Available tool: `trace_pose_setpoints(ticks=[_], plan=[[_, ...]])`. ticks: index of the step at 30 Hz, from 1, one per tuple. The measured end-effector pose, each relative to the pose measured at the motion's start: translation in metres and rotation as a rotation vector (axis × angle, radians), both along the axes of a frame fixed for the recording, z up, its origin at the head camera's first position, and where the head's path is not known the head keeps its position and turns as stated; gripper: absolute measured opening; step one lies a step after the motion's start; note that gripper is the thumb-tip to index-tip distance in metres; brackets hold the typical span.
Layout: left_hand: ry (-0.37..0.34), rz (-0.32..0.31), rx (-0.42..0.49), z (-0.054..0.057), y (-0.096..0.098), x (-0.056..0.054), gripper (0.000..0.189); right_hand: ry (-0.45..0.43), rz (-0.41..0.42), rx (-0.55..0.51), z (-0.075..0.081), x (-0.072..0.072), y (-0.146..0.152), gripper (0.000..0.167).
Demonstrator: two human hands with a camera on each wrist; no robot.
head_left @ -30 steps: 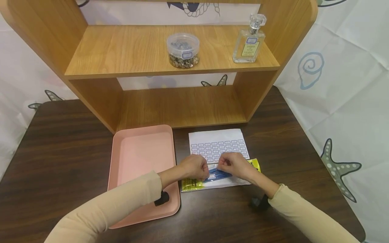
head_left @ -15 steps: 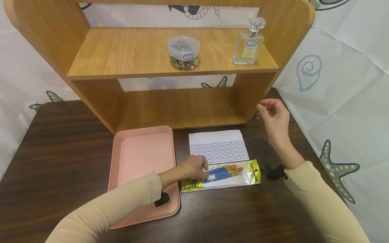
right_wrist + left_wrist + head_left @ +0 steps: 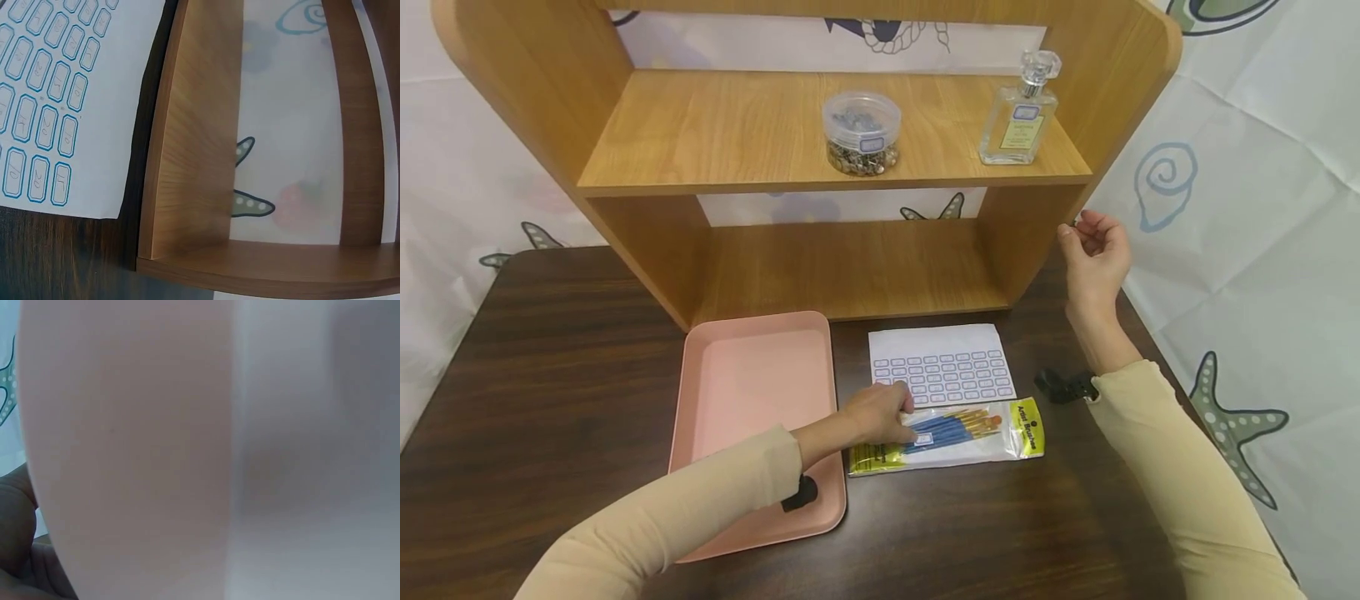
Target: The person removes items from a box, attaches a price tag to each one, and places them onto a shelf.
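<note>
My left hand (image 3: 876,414) rests at the left part of a clear pack of artist brushes (image 3: 966,427), its fingertips beside a small white label (image 3: 922,439). The pack has yellow ends and brushes with blue handles. Just behind lies a white sheet (image 3: 936,340) with rows of blue-framed labels bearing handwritten numbers. My right hand (image 3: 1096,254) is raised beside the right panel of the wooden shelf (image 3: 842,258). Its fingers are loosely bent, thumb and forefinger slightly apart. A tiny dark spot shows between those tips, too small to tell what it is.
A pink tray (image 3: 760,375) lies on the dark table (image 3: 550,400) beneath my left forearm. On the shelf's upper board stand a round clear tub (image 3: 861,133) of small metal pieces and a glass perfume bottle (image 3: 1018,117), both labelled. Patterned white cloth (image 3: 1240,208) hangs around the table.
My right hand has left the brush pack, moving up and right to the shelf's side, and its fingers have loosened. The left hand has stayed at the pack.
</note>
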State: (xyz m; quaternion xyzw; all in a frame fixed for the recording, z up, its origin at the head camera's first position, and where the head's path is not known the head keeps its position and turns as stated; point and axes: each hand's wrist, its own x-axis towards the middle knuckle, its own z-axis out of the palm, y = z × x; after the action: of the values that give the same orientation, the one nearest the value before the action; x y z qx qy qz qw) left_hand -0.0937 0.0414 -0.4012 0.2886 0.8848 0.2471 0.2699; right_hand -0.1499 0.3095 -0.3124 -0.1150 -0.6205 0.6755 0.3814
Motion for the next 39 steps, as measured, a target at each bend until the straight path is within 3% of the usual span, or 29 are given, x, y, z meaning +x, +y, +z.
trace_pose_setpoints(ticks=[15,23,39], plan=[[0.161,-0.040,-0.010,0.000,0.003,0.002,0.032,0.030,-0.052,0.004,-0.010,-0.009,0.003,0.022],[0.224,-0.044,-0.008,-0.003,0.002,0.003,0.036,0.022,-0.084,0.062,0.003,0.000,-0.010,0.023],[0.149,-0.078,-0.099,-0.001,0.006,0.003,0.033,0.011,-0.078,0.060,-0.003,-0.005,-0.008,0.023]])
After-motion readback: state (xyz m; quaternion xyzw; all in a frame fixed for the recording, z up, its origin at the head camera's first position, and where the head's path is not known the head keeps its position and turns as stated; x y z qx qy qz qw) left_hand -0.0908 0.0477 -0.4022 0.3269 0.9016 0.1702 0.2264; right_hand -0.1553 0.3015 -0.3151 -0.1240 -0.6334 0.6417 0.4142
